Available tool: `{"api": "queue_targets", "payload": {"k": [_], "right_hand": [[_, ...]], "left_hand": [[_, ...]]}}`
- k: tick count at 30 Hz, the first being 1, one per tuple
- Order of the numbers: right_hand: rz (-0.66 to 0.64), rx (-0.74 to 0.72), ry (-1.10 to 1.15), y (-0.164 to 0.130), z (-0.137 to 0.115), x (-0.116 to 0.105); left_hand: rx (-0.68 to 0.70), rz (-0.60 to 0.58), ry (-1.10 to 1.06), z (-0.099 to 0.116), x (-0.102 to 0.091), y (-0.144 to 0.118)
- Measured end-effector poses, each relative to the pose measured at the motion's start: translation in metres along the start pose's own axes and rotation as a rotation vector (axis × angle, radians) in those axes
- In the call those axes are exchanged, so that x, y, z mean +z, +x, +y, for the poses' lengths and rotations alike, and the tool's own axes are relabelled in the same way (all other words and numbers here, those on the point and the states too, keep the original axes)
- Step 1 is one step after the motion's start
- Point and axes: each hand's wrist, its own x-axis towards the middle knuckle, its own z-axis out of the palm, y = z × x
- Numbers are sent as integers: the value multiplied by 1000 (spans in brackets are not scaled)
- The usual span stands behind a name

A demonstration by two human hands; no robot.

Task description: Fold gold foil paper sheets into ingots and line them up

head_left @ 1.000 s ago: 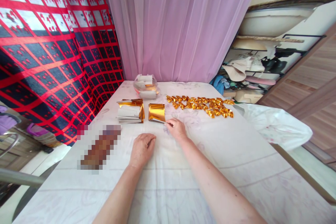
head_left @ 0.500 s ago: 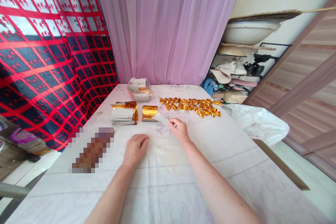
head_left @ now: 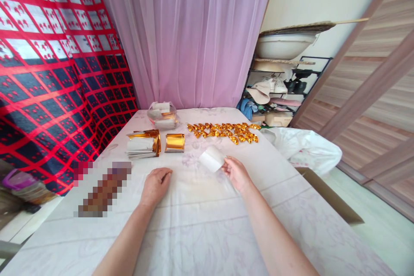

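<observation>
My right hand (head_left: 237,174) pinches a sheet of foil paper (head_left: 212,159) by its right edge, its white side up, above the tablecloth. Loosely curled, my left hand (head_left: 155,185) rests on the cloth with its fingers together, and no object shows in it. Beyond it lies a small stack of gold foil paper (head_left: 175,142), gold side up. To the left of that stack sits a thicker pile of foil sheets (head_left: 142,144), with white backs and gold edges. Folded gold foil pieces (head_left: 223,131) are spread in rows at the back right.
A clear plastic bag (head_left: 162,116) with more sheets stands at the back. A blurred-out item (head_left: 105,192) lies on the left. Off the table's right side are a white plastic bag (head_left: 310,148), a cardboard piece (head_left: 330,194) and a loaded shelf (head_left: 278,95).
My right hand has drawn the sheet off the small stack, to the right and towards me. The left hand stays resting on the cloth. The whole view has shifted a little.
</observation>
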Motion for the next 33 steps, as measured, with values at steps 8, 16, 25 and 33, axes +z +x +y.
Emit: {"api": "queue_targets", "payload": {"k": [8,16,25,33], "right_hand": [[241,-8,-141,15,20,-46],[386,-104,-396,12,34,-59],[408,-120,-628,6,28,-51],[417,-106,-700,3,24,-49]], "left_hand": [[29,11,69,-1,0,2],[52,-5,188,7,-2,3],[73,-33,282,14,-6,3],[88,-39,313,14,-6,1]]}}
